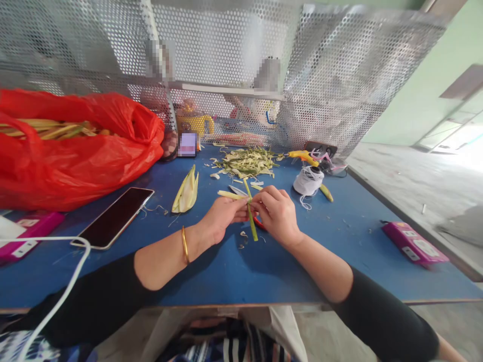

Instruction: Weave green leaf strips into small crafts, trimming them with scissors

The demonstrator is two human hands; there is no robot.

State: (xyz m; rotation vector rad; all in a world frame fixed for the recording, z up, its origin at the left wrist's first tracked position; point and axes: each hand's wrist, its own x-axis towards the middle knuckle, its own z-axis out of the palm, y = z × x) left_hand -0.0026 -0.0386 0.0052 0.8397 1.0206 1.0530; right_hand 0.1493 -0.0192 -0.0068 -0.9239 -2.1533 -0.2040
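Observation:
Over the middle of the table, my left hand [225, 215] and my right hand [277, 213] meet fingertip to fingertip. Between them are green plant strips that cross: one long green strip [253, 227] runs up and down, and a paler strip [228, 194] sticks out to the left above my left fingers. Both hands are closed in a pinch on the strips at the crossing. Scissors [259, 224] with red handles lie under my hands, mostly hidden; a blade tip shows beyond. A folded bundle of pale leaves [186, 193] lies left of my left hand.
Plant scraps [245, 162] are heaped behind my hands. A spool of white string [308, 180] and a yellow glue gun [302, 157] are at right. A red bag [94, 166] of stalks, a phone [116, 216] and a white cable [81, 266] are at left. Perforated metal sheeting [226, 45] stands behind.

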